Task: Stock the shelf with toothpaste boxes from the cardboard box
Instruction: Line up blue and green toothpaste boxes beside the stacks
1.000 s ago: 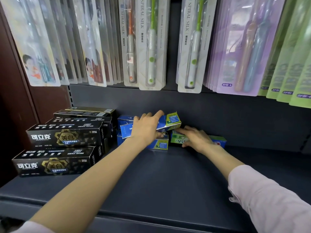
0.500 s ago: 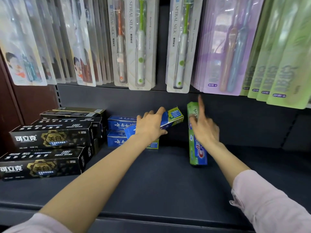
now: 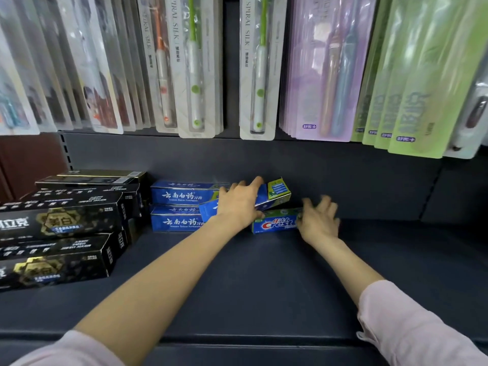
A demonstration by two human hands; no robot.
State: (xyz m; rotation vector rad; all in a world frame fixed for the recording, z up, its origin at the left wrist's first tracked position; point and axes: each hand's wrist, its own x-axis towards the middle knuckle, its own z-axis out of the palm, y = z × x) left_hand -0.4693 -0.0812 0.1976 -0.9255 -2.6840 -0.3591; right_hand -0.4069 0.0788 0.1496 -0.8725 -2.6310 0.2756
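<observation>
Both hands at the shelf (image 3: 264, 273) back, twelve o'clock.
Left hand (image 3: 241, 204) grips a tilted blue toothpaste box (image 3: 274, 194); right hand (image 3: 318, 219), fingers spread and blurred, touches the green Crest box (image 3: 274, 224) lying flat.

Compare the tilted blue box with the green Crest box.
The blue box sits tilted, gripped by the left hand; the Crest box lies flat on the shelf, with the right hand at its end. Blue is mostly blue; Crest is green. Both are long toothpaste cartons.

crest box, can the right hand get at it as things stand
Probably yes: the right hand is already at the right end of the Crest box, which lies flat on the shelf with nothing between them.
</observation>
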